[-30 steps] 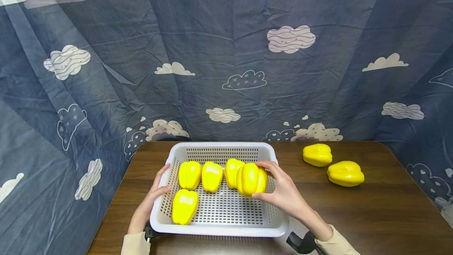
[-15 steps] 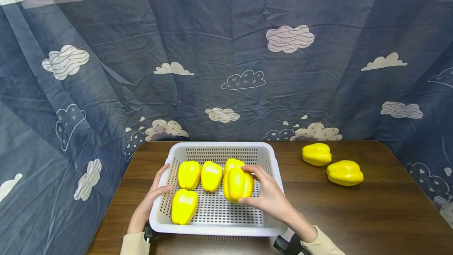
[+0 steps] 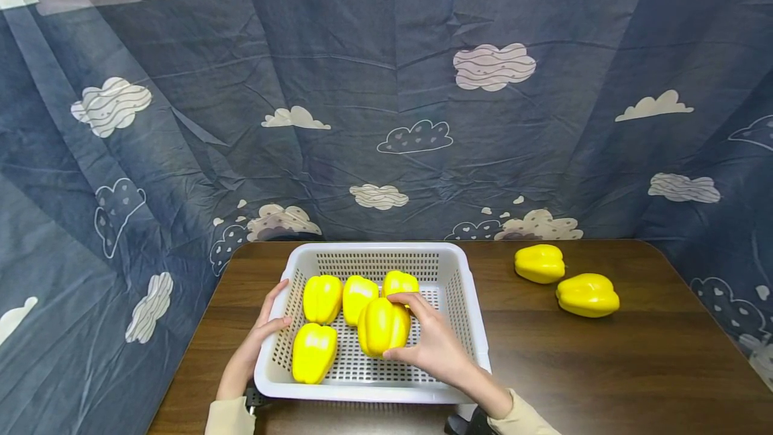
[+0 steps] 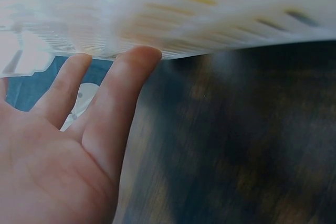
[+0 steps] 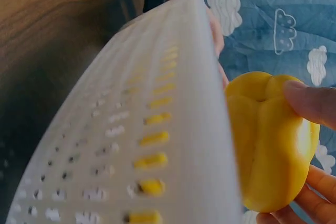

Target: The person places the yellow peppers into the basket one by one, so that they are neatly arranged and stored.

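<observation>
- One yellow bell pepper (image 3: pixel 380 329) is held in the right hand (image 3: pixel 433 342), fingers curled over its far side and thumb on its near side.
- That pepper is within the white plastic basket (image 3: pixel 374 395), over the slotted floor; whether it touches the floor I cannot tell.
- The left hand (image 3: pixel 255 340) is spread wide, thumb and fingers apart and fairly straight, their tips touching the basket's left side.
- Three more peppers sit inside along the back: a left one (image 3: pixel 323 299), a middle one (image 3: pixel 359 295) and a right one (image 3: pixel 400 282), partly hidden.
- A front-left pepper (image 3: pixel 315 354) lies before the left one.
- On the brown wooden table (image 3: pixel 531 361), right of the basket, are a farther pepper (image 3: pixel 539 264) and a nearer pepper (image 3: pixel 588 295), close together.
- Behind hangs a dark blue cloud-print cloth (image 3: pixel 338 173).
</observation>
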Demonstrator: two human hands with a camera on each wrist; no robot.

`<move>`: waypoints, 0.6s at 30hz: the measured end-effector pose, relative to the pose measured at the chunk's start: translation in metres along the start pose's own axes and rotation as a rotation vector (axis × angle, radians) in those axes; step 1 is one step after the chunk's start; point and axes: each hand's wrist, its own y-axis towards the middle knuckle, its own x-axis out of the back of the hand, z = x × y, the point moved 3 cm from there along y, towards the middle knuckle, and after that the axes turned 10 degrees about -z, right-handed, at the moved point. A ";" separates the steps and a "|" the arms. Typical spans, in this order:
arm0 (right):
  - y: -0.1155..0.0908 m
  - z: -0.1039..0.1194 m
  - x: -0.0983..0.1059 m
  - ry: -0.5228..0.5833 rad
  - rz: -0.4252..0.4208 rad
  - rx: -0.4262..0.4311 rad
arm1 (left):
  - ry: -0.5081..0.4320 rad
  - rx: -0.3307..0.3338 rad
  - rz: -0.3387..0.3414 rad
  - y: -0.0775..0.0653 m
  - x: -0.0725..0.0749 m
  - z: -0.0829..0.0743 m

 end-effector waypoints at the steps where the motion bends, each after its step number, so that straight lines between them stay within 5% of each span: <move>1: 0.000 0.000 -0.002 -0.004 0.004 0.001 | 0.003 -0.002 0.002 0.000 0.000 0.000; 18: -0.009 0.007 -0.043 -0.039 0.100 0.011 | -0.008 0.016 -0.017 0.001 0.001 0.001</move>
